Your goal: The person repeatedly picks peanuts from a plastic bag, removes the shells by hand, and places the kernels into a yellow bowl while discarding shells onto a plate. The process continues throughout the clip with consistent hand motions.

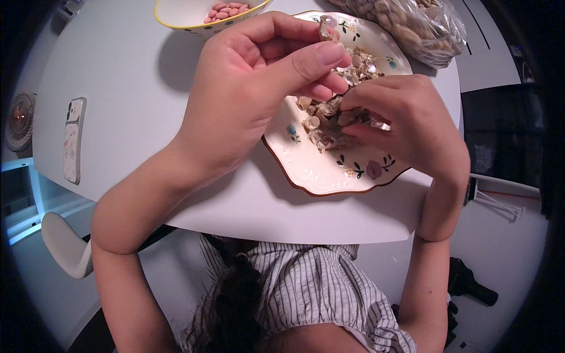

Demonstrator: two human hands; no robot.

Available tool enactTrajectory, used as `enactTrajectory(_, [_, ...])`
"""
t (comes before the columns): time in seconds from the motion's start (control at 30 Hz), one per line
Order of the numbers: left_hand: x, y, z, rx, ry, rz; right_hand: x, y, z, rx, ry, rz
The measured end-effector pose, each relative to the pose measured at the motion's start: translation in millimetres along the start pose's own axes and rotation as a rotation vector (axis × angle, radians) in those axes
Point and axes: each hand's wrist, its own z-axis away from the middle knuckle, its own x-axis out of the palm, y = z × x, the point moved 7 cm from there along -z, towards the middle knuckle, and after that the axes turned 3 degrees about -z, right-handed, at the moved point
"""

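My left hand point(247, 84) is raised over the left side of a scalloped plate point(309, 174) with a brown rim and painted flowers. Its thumb and forefinger pinch a piece of peanut shell point(326, 31). Lower down over the plate is my right hand point(410, 119), its thumb and forefinger a little apart. A brownish shell piece shows between those fingers; whether they grip it or it lies on the heap behind cannot be told. Broken peanut shells point(324, 108) are heaped in the plate, partly hidden by both hands.
A yellow-rimmed bowl point(176, 15) holding pink-skinned peanut kernels point(225, 11) stands beyond my left hand. A clear plastic bag of unshelled peanuts point(406, 33) rests at the far right. On the white table point(114, 114) lies a phone point(73, 141); a chair point(66, 245) stands at left.
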Motion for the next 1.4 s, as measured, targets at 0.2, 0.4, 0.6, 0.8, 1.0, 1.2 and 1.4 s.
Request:
enactTrajectory(0.2, [2,4,2,-0.037,0.018,-0.035,-33,14,12,0.123,0.159,-0.049])
enactTrajectory(0.4, [1,-2,1,-0.014,0.013,-0.041,-29,25,15,0.174,0.202,0.004])
enactTrajectory(0.6, [0,-1,1,-0.006,0.007,-0.037,-19,-2,8,-0.084,0.159,-0.196])
enactTrajectory(0.8, [1,-3,2,-0.018,0.009,-0.021,11,-19,-4,-0.087,-0.005,-0.112])
enactTrajectory(1.0, [2,0,2,-0.011,0.007,-0.043,12,-16,-2,-0.052,-0.074,-0.078])
enactTrajectory(1.2, [3,-2,1,-0.023,0.004,-0.033,13,-10,2,-0.013,-0.157,-0.04])
enactTrajectory(1.4, [2,-1,2,-0.022,-0.004,-0.024,12,-9,5,0.028,-0.221,-0.041])
